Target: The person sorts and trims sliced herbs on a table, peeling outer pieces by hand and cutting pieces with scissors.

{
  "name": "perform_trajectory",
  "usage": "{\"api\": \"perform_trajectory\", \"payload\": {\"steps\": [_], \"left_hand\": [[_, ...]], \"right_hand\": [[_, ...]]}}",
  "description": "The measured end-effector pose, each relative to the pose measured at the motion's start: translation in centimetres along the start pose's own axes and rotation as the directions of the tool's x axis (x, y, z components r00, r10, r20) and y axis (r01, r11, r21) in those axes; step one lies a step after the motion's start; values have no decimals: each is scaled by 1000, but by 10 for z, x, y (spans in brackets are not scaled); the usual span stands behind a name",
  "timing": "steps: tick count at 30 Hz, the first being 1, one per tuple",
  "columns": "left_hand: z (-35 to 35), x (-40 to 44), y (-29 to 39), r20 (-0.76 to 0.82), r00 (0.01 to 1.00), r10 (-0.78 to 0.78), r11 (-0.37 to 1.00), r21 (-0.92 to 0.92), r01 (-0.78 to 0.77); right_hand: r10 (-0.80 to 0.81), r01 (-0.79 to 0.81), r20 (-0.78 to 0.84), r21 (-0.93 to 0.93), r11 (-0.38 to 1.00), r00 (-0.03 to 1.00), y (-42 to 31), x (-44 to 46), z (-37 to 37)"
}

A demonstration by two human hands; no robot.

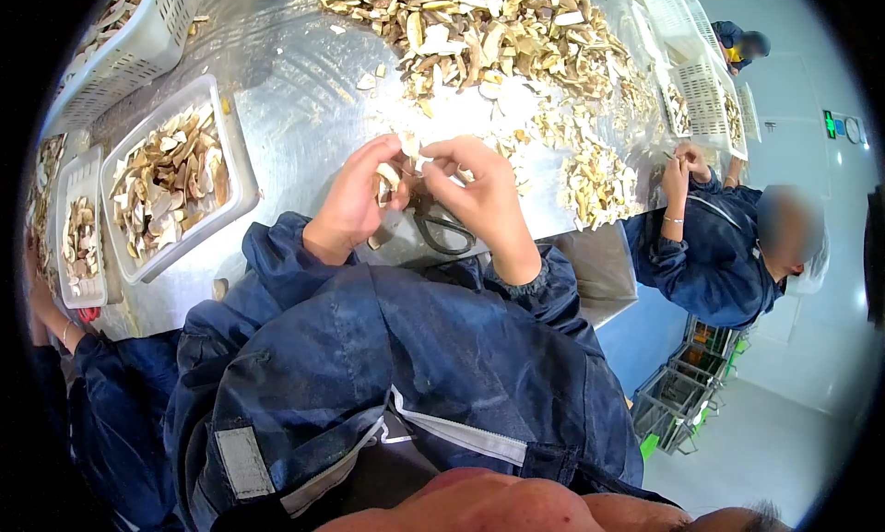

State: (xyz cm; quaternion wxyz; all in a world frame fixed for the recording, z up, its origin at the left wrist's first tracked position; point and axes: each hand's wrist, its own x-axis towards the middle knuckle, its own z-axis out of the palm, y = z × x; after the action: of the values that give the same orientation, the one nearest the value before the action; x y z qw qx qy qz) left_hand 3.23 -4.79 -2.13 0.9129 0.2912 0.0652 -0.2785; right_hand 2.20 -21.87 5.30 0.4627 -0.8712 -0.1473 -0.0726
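Note:
Close together above the metal table, my two hands meet at a pale mushroom slice (411, 147). My left hand (355, 200) is closed, with that slice at its fingertips and another mushroom piece (387, 176) lower in its fingers. My right hand (487, 195) has its thumb and index finger pinched at the right side of the same slice. Dark-handled scissors (444, 235) lie just below my right hand, their blades hidden. A large heap of dried-looking mushroom slices (489, 34) spreads beyond my hands, with smaller bits (595, 177) to the right.
A white tub (241, 177) of mushroom slices stands at left, beside a smaller white basket (64, 182) and a tall perforated crate (171, 34). More white baskets (705, 94) line the far right. A co-worker (710, 228) sits at right; another person's sleeve (120, 412) shows at lower left.

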Motion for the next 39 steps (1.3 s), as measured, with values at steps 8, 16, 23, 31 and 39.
{"api": "perform_trajectory", "payload": {"steps": [8,16,23,31,39], "left_hand": [[6,-3,2,40,992,-117,990,-80,120],[9,-5,3,187,974,-124,984,146,97],[7,-5,1,225,953,-203,965,208,157],[2,0,4,58,998,1,1000,-22,0],[0,2,6,21,999,27,999,-46,-26]], "right_hand": [[78,-77,-7,97,992,997,15,8,1],[291,-319,144,239,917,946,15,1,-1],[365,-395,150,325,859,919,16,-8,-2],[76,-70,7,-331,941,997,54,16,-10],[107,-118,-52,-543,832,993,73,49,23]]}}
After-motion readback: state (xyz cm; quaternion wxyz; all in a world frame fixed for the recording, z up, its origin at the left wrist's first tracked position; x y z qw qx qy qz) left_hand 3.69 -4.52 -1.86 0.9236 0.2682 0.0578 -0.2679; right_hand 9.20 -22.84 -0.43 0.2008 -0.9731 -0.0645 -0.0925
